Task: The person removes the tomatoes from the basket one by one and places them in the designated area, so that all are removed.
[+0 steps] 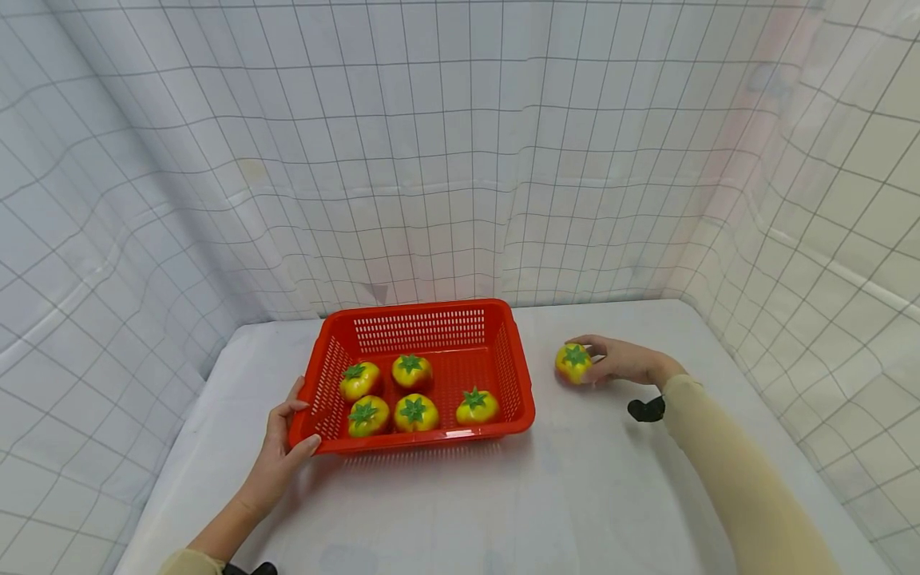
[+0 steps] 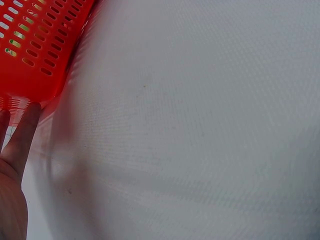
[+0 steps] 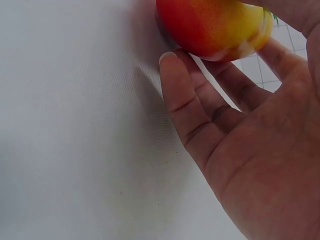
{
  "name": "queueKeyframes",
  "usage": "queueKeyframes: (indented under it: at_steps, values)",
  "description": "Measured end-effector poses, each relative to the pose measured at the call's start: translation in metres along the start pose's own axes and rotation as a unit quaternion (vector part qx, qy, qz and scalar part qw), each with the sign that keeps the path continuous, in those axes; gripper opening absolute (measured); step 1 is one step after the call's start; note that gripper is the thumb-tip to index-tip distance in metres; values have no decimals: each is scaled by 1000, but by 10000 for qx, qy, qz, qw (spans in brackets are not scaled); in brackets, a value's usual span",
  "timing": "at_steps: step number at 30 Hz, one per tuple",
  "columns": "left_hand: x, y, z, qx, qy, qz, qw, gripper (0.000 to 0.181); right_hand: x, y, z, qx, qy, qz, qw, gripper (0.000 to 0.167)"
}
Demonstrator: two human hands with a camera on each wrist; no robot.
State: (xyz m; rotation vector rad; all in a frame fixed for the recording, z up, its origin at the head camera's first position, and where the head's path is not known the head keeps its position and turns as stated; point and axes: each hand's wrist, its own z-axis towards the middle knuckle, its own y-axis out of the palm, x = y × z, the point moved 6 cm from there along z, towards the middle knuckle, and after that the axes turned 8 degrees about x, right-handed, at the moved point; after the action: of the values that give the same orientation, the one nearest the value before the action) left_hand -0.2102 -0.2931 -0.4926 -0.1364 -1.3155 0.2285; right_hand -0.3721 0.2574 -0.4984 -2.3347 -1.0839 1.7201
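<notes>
A red plastic basket (image 1: 516, 375) with slotted walls stands on the white table. Several glossy yellow-and-red tomatoes (image 1: 413, 413) with green star-shaped leaf caps lie inside, mostly toward its left half. My left hand (image 1: 276, 447) grips the basket's front left corner, thumb on the rim; in the left wrist view its fingers (image 2: 25, 135) touch the red wall. To the right of the basket, my right hand (image 1: 621, 361) holds another tomato (image 1: 573, 363) between thumb and fingers. Seen from the right wrist, that tomato (image 3: 210, 25) shows its red side, the fingers curving around it.
White cloth covers the table (image 1: 446, 511). A white curtain (image 1: 431, 160) with a dark grid encloses the back and both sides, its back panel close behind the basket. A black object (image 1: 647, 410) sits at the right wrist.
</notes>
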Motion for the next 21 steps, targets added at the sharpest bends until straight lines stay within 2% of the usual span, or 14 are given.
queueKeyframes:
  at_steps: [14, 21]
  values:
    - [0, 1, 0, 20, 46, -228, 9997, 47, -2, 4, -2, -18, 10, 186, 9998, 81]
    - [0, 1, 0, 14, 84, -206, 9998, 46, 1, 3, 0, -31, 28, 150, 9999, 81]
